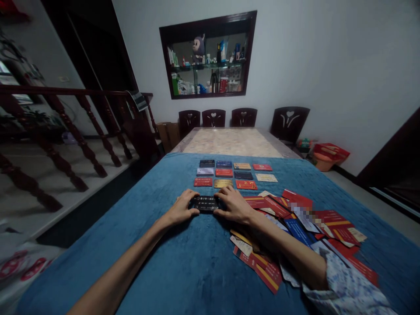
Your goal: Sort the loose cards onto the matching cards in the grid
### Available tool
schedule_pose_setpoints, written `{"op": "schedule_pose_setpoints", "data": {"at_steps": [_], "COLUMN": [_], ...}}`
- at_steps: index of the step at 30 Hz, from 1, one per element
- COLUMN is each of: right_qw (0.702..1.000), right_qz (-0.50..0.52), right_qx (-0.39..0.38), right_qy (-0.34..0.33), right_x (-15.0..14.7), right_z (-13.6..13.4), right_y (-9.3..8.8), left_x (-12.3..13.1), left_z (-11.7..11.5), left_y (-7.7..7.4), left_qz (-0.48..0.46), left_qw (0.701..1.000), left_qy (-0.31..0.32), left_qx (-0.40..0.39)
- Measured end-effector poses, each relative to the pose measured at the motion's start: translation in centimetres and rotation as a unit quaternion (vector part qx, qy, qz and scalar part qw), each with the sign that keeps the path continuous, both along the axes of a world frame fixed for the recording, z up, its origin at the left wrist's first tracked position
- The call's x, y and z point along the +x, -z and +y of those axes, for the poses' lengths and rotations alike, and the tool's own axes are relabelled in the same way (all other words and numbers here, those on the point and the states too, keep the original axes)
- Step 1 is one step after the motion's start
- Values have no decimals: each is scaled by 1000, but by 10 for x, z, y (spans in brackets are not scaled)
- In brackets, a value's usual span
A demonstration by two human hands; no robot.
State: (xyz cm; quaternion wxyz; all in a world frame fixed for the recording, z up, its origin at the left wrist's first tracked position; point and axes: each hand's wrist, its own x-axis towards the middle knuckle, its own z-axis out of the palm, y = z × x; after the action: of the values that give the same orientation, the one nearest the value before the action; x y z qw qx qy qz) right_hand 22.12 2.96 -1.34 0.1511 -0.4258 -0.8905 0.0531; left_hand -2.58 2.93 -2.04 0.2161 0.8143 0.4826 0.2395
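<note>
A black card [206, 204] with pale printing lies on the blue cloth [157, 253], gripped at both ends. My left hand [184, 205] pinches its left end between thumb and fingers. On its right end, my right hand [233, 204] does the same, fingers at the top edge and thumb below. Just beyond stand rows of cards laid flat: a red card [203, 182], a gold card [223, 183] and a red-and-yellow card [246, 185] form the nearest row. Whether the black piece is one card or a stack, I cannot tell.
Under and beside my right forearm spreads a loose pile of red, blue and white cards [297, 227]. The table's bare marble-like top [226, 142] shows past the cloth. Several dark chairs [244, 118] stand at the far end, and a wooden railing [88, 118] runs at left.
</note>
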Motion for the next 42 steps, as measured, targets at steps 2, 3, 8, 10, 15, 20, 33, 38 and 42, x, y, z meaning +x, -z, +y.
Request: {"op": "schedule_pose_setpoints", "data": {"at_steps": [2, 3, 8, 10, 15, 20, 33, 38, 42], "right_qw": [1000, 1000, 1000, 999, 1000, 999, 998, 997, 996], "right_qz": [9, 10, -13, -23, -26, -18, -54, -75, -86], "right_qx": [-7, -10, -24, -22, -8, -14, 11, 13, 20], "right_qy": [-2, -2, -2, -4, -13, -28, -39, -33, -27], "right_x": [1, 2, 4, 5, 7, 9, 12, 9, 5], "right_z": [2, 3, 7, 10, 24, 39, 95, 117, 133], "right_y": [0, 0, -4, -7, -11, -20, -36, -45, -51], "left_x": [0, -1, 0, 1, 2, 2, 7, 8, 8], "left_z": [2, 4, 10, 13, 22, 37, 91, 115, 134], "left_y": [-2, -2, -5, -6, -13, -20, -32, -38, -37], "left_qz": [2, 3, 1, 0, 10, 17, 60, 69, 65], "left_qw": [1000, 1000, 1000, 1000, 1000, 1000, 997, 997, 997], "left_qy": [10, 14, 21, 19, 24, 26, 20, 0, -8], "left_qx": [-2, -4, -12, -11, -4, -5, 31, 41, 46]}}
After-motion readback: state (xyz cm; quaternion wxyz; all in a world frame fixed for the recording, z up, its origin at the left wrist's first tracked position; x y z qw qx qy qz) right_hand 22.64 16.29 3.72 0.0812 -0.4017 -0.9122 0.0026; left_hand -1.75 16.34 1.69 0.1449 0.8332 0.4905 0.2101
